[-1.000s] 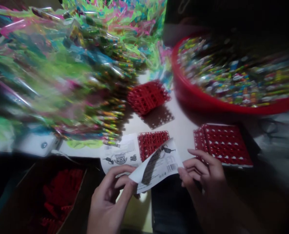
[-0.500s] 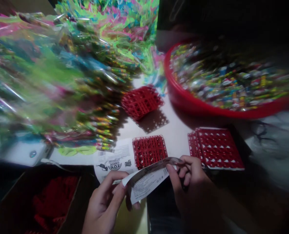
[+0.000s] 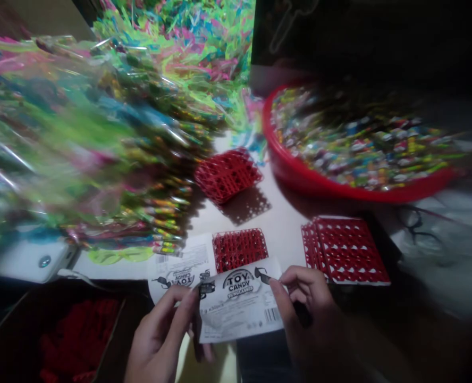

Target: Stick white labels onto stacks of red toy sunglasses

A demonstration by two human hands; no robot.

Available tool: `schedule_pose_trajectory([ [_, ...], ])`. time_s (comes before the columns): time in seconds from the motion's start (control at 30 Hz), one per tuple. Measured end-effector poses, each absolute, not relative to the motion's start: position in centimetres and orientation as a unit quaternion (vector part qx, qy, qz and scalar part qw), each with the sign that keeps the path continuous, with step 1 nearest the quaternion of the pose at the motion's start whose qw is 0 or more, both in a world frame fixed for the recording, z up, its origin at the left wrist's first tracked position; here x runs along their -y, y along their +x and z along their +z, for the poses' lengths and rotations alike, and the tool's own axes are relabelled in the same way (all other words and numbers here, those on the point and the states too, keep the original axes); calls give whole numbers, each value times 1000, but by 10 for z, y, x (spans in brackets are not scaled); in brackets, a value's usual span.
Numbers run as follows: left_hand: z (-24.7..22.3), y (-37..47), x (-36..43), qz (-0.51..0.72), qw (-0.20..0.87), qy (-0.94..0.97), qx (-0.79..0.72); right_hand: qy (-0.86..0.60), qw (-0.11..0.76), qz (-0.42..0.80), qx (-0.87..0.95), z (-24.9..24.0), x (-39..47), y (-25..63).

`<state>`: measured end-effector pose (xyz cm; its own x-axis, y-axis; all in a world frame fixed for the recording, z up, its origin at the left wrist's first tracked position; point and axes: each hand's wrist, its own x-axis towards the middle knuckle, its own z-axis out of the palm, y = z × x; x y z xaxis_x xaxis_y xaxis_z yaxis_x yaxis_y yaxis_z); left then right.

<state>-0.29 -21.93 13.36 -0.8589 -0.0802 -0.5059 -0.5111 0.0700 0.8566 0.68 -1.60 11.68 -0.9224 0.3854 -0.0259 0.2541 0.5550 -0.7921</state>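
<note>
A white printed paper label (image 3: pixel 239 308) reading "TOY CANDY SUNGLASSES" is stretched between my hands, its printed face toward me. My left hand (image 3: pixel 164 324) pinches its left end between thumb and fingers. At the right end my right hand (image 3: pixel 305 298) pinches it too, with a small dark thing by the curled fingers that I cannot make out. Just behind lies a second printed sheet (image 3: pixel 184 260), turned upside down to me. Beside that sheet is a red plastic lattice piece (image 3: pixel 239 247), its near edge hidden by the label I hold.
A stack of red lattice pieces (image 3: pixel 228 175) stands farther back; more red lattice pieces (image 3: pixel 350 247) lie right. A red basin (image 3: pixel 284 159) holds many wrapped candies. Colourful plastic glasses and candy tubes (image 3: pixel 100 138) pile up left, near a white phone (image 3: pixel 32 258). A box with red pieces (image 3: pixel 80 330) sits lower left.
The label was bent and tilted before; now it is flatter and its printed face shows. Both hands still grip its ends. The whole view has shifted slightly.
</note>
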Motion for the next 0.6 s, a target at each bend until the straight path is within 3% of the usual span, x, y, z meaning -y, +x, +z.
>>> schedule_pose_trajectory([
  [0.1, 128, -11, 217, 590, 107, -188, -778, -175, 88, 408, 892, 114, 10, 10],
  [0.27, 133, -14, 208, 457, -36, -149, -876, 3, 161, 328, 931, 105, -8, 16],
  [0.4, 139, -11, 208, 370, -127, -66, -918, 124, 163, 257, 945, 108, -25, 22],
  [0.5, 139, -11, 211, 403, -121, -36, -907, 107, 144, 246, 952, 110, -31, 22],
  [0.6, 133, -17, 212, 502, -48, -42, -863, 39, 142, 306, 941, 106, -22, 13],
])
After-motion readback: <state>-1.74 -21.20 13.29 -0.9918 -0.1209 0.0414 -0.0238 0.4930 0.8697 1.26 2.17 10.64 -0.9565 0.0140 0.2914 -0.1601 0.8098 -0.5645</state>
